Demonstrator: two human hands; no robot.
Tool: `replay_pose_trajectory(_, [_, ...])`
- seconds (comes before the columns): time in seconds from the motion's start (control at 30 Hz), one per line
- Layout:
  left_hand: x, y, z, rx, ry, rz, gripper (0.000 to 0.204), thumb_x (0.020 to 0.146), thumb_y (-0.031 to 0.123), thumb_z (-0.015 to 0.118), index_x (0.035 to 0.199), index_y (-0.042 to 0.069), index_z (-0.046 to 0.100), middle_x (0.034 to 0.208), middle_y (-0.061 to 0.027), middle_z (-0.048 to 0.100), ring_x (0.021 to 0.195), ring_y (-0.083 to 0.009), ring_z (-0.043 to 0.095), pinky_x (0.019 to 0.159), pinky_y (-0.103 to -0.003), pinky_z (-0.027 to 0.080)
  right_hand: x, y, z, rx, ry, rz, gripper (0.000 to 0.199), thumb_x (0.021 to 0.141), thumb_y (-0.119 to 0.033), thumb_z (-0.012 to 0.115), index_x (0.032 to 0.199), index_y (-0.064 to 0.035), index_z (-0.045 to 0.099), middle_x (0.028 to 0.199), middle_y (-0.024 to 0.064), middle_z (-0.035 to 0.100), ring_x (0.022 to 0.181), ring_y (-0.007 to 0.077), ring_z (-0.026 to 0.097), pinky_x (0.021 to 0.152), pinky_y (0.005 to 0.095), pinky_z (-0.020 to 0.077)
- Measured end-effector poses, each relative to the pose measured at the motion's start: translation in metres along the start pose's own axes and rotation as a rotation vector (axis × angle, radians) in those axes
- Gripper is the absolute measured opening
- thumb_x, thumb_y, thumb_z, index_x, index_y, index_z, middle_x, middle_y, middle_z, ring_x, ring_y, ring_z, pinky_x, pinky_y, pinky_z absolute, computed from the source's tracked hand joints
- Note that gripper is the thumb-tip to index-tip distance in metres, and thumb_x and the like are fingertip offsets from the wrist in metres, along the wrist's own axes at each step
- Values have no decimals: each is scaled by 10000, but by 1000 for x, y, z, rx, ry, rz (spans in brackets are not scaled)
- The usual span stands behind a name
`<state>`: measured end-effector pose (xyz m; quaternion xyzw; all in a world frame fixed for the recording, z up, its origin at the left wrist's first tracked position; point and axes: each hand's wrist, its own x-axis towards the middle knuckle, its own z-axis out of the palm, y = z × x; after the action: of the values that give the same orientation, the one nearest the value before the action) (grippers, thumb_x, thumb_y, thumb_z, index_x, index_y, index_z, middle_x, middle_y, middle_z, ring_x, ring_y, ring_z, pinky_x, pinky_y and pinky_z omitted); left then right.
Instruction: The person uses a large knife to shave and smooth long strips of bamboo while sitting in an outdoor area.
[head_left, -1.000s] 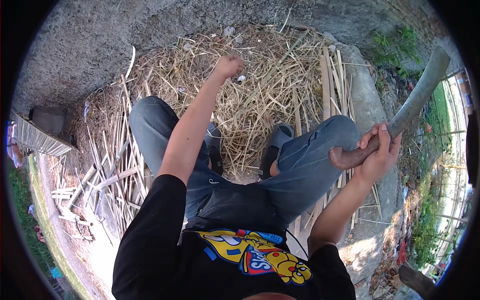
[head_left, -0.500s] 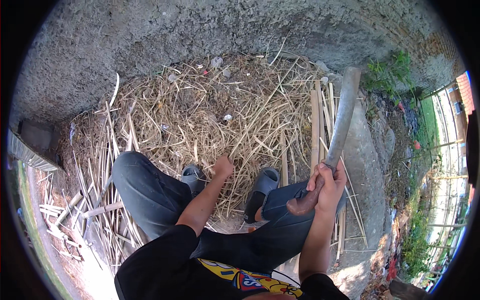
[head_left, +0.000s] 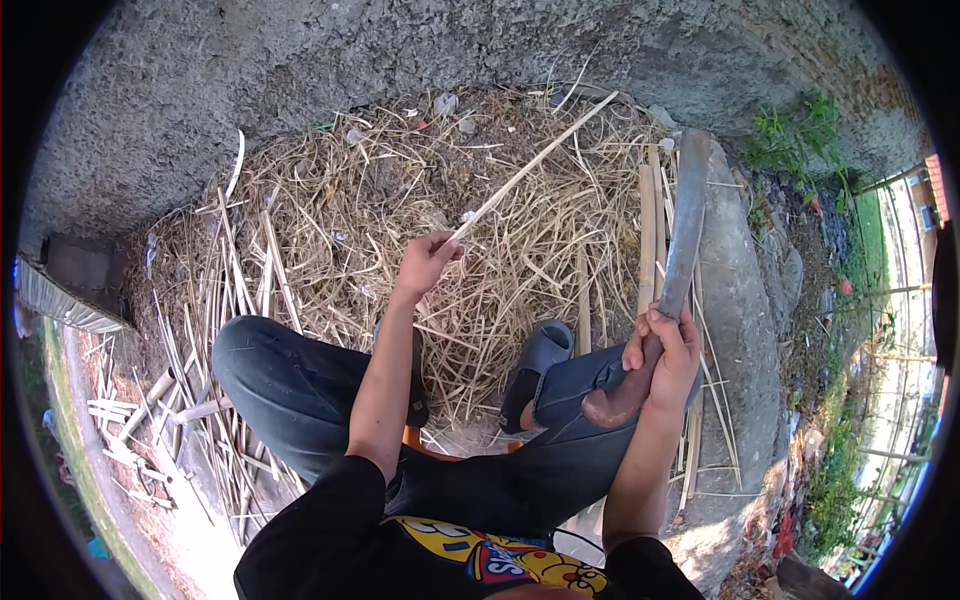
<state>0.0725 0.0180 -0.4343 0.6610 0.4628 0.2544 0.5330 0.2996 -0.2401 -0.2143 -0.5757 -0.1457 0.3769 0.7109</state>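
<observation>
The left hand (head_left: 430, 264) pinched the near end of a long, pale strip (head_left: 535, 165), which slanted up and rightward over the loose shavings (head_left: 380, 200). The right hand (head_left: 665, 360) was wrapped around the brown handle of a curved knife (head_left: 685, 220), its grey blade pointing away from the person, above the right knee. Beyond the blade's left side lay flat slats (head_left: 648, 235); a rough grey wall (head_left: 400, 50) stood behind the shavings.

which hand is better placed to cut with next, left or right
Probably the right hand: it grips the brown handle of the curved knife, while the left hand holds a pale strip slanting out over the loose strips.
</observation>
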Motion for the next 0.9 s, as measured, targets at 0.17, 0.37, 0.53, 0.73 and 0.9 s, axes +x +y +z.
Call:
replay_pose_trajectory(0.17, [-12, 45, -14, -243, -31, 78, 443, 985, 144, 657, 1344, -101, 571, 1013, -125, 743, 873, -128, 688, 804, -269, 550, 0, 2, -4, 32, 1, 5, 146, 906, -110, 614, 1003, -8, 578, 746, 83, 584, 439, 152, 529, 413, 301, 447])
replay_pose_trajectory(0.37, [-22, 67, -10, -180, 63, 170, 424, 985, 200, 679, 1341, -22, 616, 978, -79, 769, 800, -86, 673, 654, -238, 514, 0, 4, -8, 29, 2, 9, 164, 905, -116, 618, 1024, -7, 589, 756, 88, 591, 442, 153, 527, 415, 299, 452])
replay_pose_trajectory(0.53, [-28, 87, -12, -211, 90, 268, 419, 1003, 231, 653, 1333, -24, 621, 987, -89, 770, 815, -99, 675, 709, -250, 526, -2, 2, -8, 12, 19, 1, 146, 908, -120, 616, 1001, -12, 583, 757, 86, 585, 446, 150, 524, 417, 295, 453])
replay_pose_trajectory(0.73, [-48, 130, -25, -268, 286, 412, 331, 1037, 191, 596, 1245, -60, 659, 944, -116, 753, 822, -121, 680, 755, -259, 541, -4, -2, -8, -10, 39, 8, 127, 919, -127, 610, 987, -25, 577, 750, 73, 564, 457, 140, 515, 430, 284, 448])
replay_pose_trajectory(0.9, [-96, 188, -63, -24, 855, 752, 297, 1058, 182, 546, 1053, -70, 702, 728, -77, 682, 609, -69, 573, 566, -236, 466, -6, -1, -7, -17, 28, 18, 124, 918, -118, 613, 990, -25, 577, 753, 74, 568, 457, 139, 517, 432, 285, 443])
